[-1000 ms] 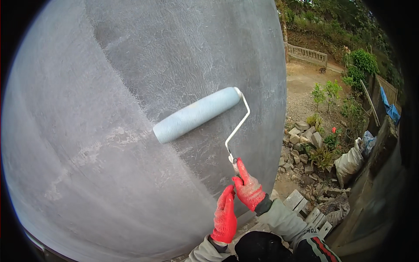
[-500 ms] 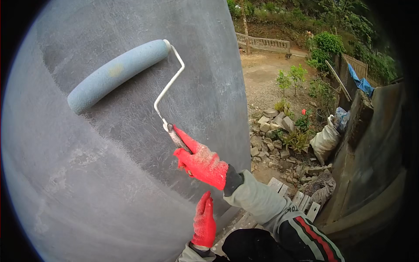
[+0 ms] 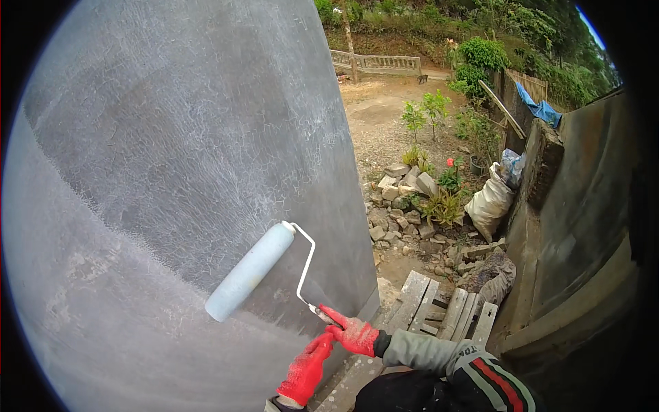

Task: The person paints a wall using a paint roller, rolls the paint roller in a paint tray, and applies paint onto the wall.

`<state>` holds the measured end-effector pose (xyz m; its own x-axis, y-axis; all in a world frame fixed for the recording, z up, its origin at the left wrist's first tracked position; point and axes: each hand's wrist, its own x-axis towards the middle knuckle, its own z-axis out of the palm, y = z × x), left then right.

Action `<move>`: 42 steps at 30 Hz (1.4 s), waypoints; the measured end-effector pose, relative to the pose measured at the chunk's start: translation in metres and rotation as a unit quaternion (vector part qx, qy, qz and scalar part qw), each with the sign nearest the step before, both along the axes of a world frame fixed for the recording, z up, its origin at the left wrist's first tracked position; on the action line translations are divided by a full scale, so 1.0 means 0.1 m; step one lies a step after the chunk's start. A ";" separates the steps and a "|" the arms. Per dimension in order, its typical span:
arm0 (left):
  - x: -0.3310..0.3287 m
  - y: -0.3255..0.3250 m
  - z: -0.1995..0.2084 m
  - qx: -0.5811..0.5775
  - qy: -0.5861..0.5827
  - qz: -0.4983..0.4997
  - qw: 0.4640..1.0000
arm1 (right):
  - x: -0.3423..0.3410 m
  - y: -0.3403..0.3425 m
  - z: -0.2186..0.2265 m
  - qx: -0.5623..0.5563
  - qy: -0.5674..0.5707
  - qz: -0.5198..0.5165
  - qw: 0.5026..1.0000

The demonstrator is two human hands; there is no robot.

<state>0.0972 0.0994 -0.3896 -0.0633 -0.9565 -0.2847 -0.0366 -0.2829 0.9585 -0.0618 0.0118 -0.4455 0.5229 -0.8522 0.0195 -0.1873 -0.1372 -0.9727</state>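
Observation:
A paint roller [image 3: 252, 272] with a long pale blue sleeve and a bent white wire frame [image 3: 307, 269] rests against a large grey wall [image 3: 171, 137]. My right hand [image 3: 358, 336], in a red glove, is closed around its handle, the index finger lying along it. From below, my left hand [image 3: 305, 371], also red-gloved, reaches the lower end of the handle and meets the right hand there. Its fingers are bent together at the handle end, partly hidden. Around the roller the wall has a darker, streaky patch; a paler area lies to the lower left.
Wooden planks [image 3: 412, 299] lie below me beside the wall. Broken stones [image 3: 401, 220], a white sack [image 3: 491, 202] and potted plants stand on the ground beyond. A second, rough grey wall [image 3: 583, 206] rises on the right, with a blue tarp [image 3: 542, 110] behind it.
The roller has moved down and right along the wall, and my right hand has come down with it. My left hand, apart and open before, now meets the handle end. The view has shifted.

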 end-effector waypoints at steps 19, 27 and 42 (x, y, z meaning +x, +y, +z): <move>-0.13 0.02 -0.25 -0.140 0.126 0.175 0.966 | 0.32 -0.32 0.95 -0.026 -0.108 0.018 0.994; -0.29 0.10 -0.66 -0.097 0.140 0.149 0.974 | 0.18 -0.05 0.08 0.041 -0.014 -0.012 0.999; -0.42 0.15 -1.27 -0.099 0.141 0.106 0.979 | -0.10 0.18 -0.55 0.140 0.028 0.010 0.990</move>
<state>0.0554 0.1145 -0.5161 0.0933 -0.9914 -0.0914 0.2765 -0.0624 0.9590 -0.0715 0.0295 -0.5003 0.5334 -0.8097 -0.2448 -0.2418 0.1314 -0.9614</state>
